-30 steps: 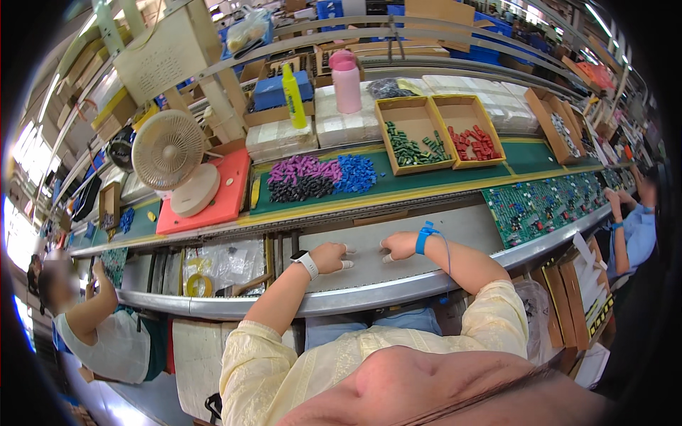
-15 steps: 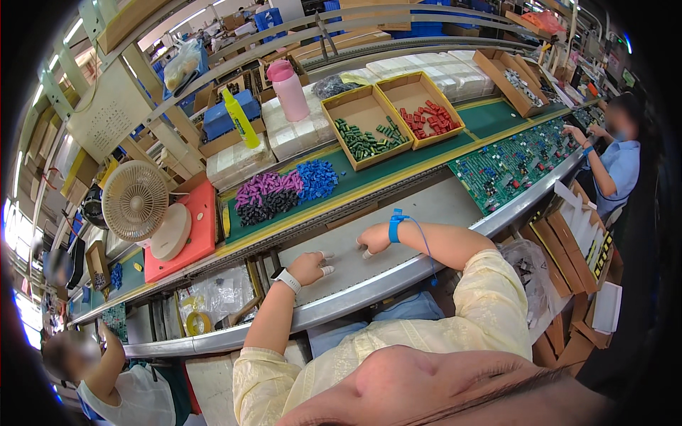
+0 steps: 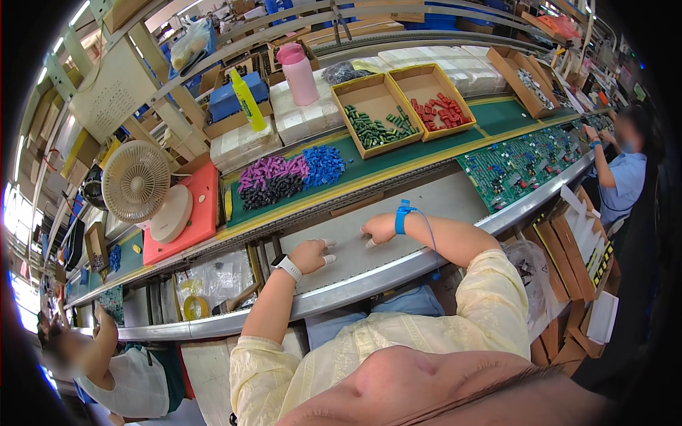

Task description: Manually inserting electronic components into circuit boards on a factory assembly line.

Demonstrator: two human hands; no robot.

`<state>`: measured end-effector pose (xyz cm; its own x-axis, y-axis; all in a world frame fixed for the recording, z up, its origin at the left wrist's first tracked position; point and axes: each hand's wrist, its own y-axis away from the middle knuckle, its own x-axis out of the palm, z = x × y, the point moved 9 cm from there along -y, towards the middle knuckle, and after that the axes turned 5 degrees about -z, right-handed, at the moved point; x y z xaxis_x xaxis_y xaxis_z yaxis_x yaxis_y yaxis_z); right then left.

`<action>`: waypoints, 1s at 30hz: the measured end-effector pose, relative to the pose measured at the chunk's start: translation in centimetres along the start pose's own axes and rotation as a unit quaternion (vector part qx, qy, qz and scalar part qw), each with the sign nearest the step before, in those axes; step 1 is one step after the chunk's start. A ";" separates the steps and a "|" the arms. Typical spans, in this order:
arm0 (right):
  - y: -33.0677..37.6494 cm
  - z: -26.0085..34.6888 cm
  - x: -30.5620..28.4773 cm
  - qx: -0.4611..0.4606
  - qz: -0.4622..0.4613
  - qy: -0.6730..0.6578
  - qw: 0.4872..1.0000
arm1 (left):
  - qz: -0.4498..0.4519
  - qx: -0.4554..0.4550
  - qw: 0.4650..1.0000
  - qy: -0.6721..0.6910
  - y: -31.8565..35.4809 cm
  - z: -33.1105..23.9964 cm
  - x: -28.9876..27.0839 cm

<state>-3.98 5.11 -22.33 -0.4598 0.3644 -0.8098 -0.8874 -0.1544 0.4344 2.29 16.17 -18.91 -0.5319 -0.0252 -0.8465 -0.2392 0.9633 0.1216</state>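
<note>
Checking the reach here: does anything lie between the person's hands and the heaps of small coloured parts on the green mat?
Yes. Both hands, left and right, rest on the grey belt; a raised yellow-edged rail runs between them and the coloured parts.

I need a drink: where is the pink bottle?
In the head view, the pink bottle stands at the back of the bench, left of centre, between the yellow bottle and the box of green parts.

The view now sits further right along the line than before: the fan (image 3: 135,181) lies lower left, the circuit boards (image 3: 522,162) fuller in sight; both hands remain resting.
</note>
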 end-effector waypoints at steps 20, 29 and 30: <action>1.1 0.5 -1.5 -0.005 -0.048 0.027 0.998 | 0.004 -0.030 0.998 -0.063 -0.1 0.8 0.5; 0.9 1.4 -1.8 0.011 -0.025 0.031 0.999 | -0.004 -0.033 0.999 -0.025 0.3 1.4 0.8; 0.9 1.3 -1.8 0.010 -0.028 0.029 0.999 | -0.001 -0.032 0.999 -0.026 0.2 1.4 0.8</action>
<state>-3.89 5.49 -19.94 -0.4114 0.3175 -0.8544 -0.9111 -0.1162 0.3955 2.93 16.66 -20.30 -0.4893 -0.0108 -0.8720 -0.2926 0.9440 0.1524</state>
